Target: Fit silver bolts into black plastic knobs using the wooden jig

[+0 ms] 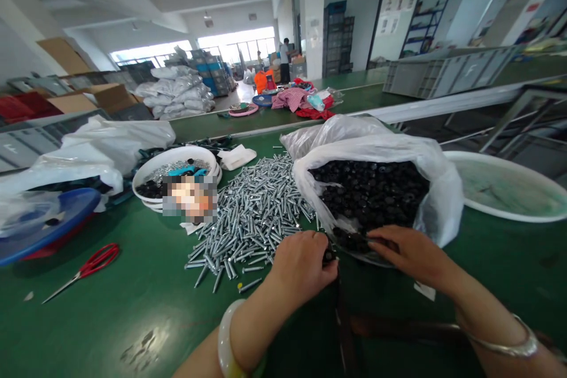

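Note:
My left hand (303,263) is closed beside the pile of silver screws (254,204). Small black parts (328,255) show between its thumb and curled fingers. At the near lip of a white plastic bag (447,189), my right hand (410,254) has its thumb and fingers pressed together, and what lies between them is hidden. The bag is open towards me and full of small black round pieces (376,192). Some of these spill at its lip, right by my right fingertips. Below the hands, a dark bar-like thing (398,328) is in view at the table edge.
Red-handled scissors (98,260) lie at left on the green table (186,319). Stacked white bowls (140,192) hold small hardware and a blue-handled tool; a blurred patch covers part. A blue basin (84,204) stands far left, a white round tray (509,212) right. A person (284,62) stands far back.

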{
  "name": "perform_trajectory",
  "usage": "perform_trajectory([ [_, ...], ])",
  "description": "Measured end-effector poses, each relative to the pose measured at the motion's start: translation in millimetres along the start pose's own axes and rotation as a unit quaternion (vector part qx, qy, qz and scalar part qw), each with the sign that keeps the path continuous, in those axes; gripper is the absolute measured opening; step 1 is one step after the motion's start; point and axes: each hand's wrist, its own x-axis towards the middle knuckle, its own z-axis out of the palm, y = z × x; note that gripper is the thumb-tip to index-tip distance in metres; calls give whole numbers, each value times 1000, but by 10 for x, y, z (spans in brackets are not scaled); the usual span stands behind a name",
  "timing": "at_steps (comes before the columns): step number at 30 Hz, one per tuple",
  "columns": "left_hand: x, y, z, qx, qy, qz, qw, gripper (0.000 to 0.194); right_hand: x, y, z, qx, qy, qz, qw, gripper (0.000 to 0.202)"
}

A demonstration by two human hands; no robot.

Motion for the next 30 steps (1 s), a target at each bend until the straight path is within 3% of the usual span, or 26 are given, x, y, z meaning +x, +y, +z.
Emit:
perform_trajectory([
  [4,49,26,19,18,-5,14,1000,16,-115,-70,-51,-16,-86,-12,996,22],
  [8,41,-20,-9,10,-15,12,1000,16,-161,-172,66,-56,-121,-27,991,28],
  [16,85,-7,-1,48,-22,29,998,19,-70,-128,142,-71,-66,-40,994,21],
  [22,113,-151,-61,28,-24,84,996,22,294,-294,179,-125,1,-13,992,30],
  [26,309,-362,-69,-70,-23,73,995,31,506,-439,355,-134,-17,25,990,26],
  [30,634,-535,42,-87,1,43,995,26,589,-434,445,-68,2,75,995,13],
])
